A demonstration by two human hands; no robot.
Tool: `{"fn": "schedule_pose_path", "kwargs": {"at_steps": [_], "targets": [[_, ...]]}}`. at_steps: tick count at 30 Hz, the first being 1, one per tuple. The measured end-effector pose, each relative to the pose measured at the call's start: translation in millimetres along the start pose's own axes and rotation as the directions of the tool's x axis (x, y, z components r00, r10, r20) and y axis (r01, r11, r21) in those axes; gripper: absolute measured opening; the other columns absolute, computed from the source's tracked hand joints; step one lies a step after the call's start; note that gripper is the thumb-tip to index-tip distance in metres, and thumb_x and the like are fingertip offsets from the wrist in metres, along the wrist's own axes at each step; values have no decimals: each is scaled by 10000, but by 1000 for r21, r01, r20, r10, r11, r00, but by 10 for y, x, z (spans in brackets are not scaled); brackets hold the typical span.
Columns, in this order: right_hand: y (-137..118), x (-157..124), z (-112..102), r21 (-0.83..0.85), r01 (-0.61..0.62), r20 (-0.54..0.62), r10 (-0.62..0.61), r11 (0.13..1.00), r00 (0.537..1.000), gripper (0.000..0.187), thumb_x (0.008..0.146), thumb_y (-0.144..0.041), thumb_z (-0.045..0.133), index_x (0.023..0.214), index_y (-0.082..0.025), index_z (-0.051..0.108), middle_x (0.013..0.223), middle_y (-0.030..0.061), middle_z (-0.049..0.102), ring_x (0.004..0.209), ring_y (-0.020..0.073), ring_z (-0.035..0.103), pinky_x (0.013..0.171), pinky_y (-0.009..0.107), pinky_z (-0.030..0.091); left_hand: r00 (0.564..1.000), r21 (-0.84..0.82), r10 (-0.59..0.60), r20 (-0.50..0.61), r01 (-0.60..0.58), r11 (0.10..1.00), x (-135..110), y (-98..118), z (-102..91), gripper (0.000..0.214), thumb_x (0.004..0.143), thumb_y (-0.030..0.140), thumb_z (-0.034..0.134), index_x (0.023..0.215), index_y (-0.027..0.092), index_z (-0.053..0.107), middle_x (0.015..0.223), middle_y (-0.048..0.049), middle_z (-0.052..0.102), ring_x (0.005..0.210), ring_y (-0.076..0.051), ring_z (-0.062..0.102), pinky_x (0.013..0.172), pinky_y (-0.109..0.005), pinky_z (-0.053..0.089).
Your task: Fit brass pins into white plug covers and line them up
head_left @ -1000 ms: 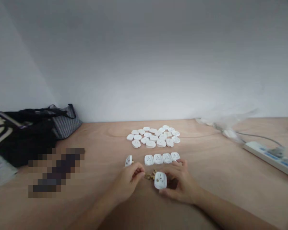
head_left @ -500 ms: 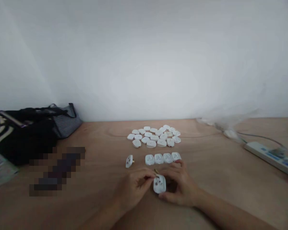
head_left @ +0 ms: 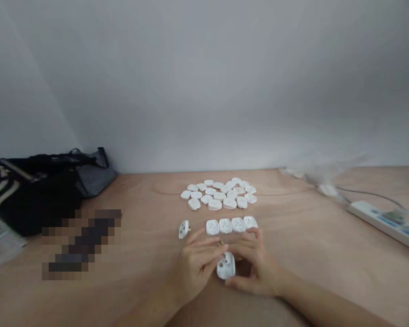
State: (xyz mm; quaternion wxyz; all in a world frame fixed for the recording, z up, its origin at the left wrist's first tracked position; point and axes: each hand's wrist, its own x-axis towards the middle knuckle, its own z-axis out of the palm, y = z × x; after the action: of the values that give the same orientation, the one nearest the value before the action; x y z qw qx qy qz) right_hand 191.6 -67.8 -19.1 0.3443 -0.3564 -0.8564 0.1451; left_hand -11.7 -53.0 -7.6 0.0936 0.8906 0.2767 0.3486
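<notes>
White plastic plug body (head_left: 226,266) is sitting in the person's right hand (head_left: 255,268), with the fingers curling over its far edge and the thumb pressing in from below, so that hand is clamped on it. The left hand (head_left: 197,268) is resting just beside it, its fingers (head_left: 207,245) stretching across toward the body's top edge. A tiny brass pin (head_left: 221,243) is showing right at those fingertips, though I cannot tell whether they are pinching it or only touching it.

Just ahead of the hands, a row of four white plug bodies (head_left: 231,225) is lying on the table, and a lone white plug body (head_left: 183,229) is standing tilted off to the left. Farther ahead, a loose heap of white plug bodies (head_left: 218,194) is spreading across the pale wooden table (head_left: 139,190), which is running back to a white wall (head_left: 204,91).

Well left of the grip, a black bag (head_left: 37,200) and a striped bag (head_left: 93,179) are sitting against the wall. Well to the right, a white power strip (head_left: 378,222) is lying near a clear plastic bag (head_left: 323,175).

Compared with a second ago, the left hand is reaching farther over the plug body, and the brass pins once clustered between the hands are down to that one visible pin.
</notes>
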Motion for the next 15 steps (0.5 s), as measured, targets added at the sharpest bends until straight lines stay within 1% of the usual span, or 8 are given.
{"fn": "schedule_pose_path", "kwargs": {"at_steps": [1, 3, 5, 7, 9, 10, 12, 15], "targets": [[4, -1, 5, -5, -1, 0, 1, 1000, 1000, 478, 676, -498, 679, 1085, -269, 585, 910, 21, 682, 860, 224, 581, 922, 429, 216, 1000, 23, 11, 15, -12, 1000, -6, 6, 2, 301, 884, 123, 510, 1139, 247, 610, 999, -33, 724, 1031, -206, 629, 1049, -476, 306], [20, -5, 14, -14, -6, -2, 6, 1000, 1000, 474, 680, -502, 676, 1081, -263, 587, 936, 26, 683, 874, 226, 583, 916, 424, 232, 999, 56, 19, 43, -21, 998, -23, 19, -6, 358, 900, 144, 489, 1242, 242, 531, 1110, -56, 682, 1146, -218, 555, 1070, -483, 273], [44, -8, 13, -22, -14, -7, 14, 1000, 1000, 478, 686, -507, 673, 1086, -261, 586, 959, 29, 685, 885, 227, 588, 907, 417, 251, 999, 76, -13, 43, 9, 997, -44, 20, -29, 446, 886, 249, 537, 1323, 226, 449, 1254, -96, 589, 1235, -254, 461, 1065, -484, 286], [68, -12, 0, -34, -24, -9, 23, 999, 1000, 488, 697, -512, 670, 1110, -269, 577, 990, 31, 687, 894, 227, 592, 907, 415, 260, 997, 52, -59, 52, 56, 997, -60, 2, -56, 625, 800, 409, 637, 1350, 213, 416, 1316, -128, 525, 1247, -297, 429, 1033, -474, 342], [86, -15, -15, -44, -24, -11, 23, 999, 1000, 501, 707, -526, 665, 1135, -284, 568, 1019, 36, 686, 905, 232, 591, 916, 427, 253, 992, -8, -84, 91, 85, 996, -67, -30, -68, 753, 685, 507, 712, 1327, 215, 450, 1269, -136, 559, 1193, -313, 473, 992, -461, 395], [93, -15, -20, -42, -21, -8, 21, 999, 1000, 508, 708, -535, 665, 1141, -290, 567, 1006, 35, 691, 898, 232, 593, 918, 433, 248, 990, -40, -81, 114, 86, 995, -66, -48, -66, 760, 649, 521, 733, 1300, 219, 483, 1224, -130, 591, 1151, -309, 506, 973, -454, 413], [105, -16, -15, -31, -15, -6, 15, 999, 1000, 527, 693, -551, 679, 1140, -295, 571, 952, 31, 701, 875, 229, 594, 919, 441, 240, 989, -93, -66, 136, 79, 993, -58, -79, -45, 696, 635, 498, 753, 1236, 218, 545, 1144, -116, 636, 1073, -292, 555, 943, -438, 435], [115, -17, 14, -2, -9, -13, 9, 1000, 1000, 541, 661, -558, 709, 1119, -299, 584, 908, 19, 697, 866, 225, 590, 922, 443, 235, 989, -143, -49, 140, 69, 987, -41, -101, -3, 584, 676, 425, 752, 1185, 197, 581, 1074, -103, 662, 1000, -262, 588, 903, -401, 455]]}}
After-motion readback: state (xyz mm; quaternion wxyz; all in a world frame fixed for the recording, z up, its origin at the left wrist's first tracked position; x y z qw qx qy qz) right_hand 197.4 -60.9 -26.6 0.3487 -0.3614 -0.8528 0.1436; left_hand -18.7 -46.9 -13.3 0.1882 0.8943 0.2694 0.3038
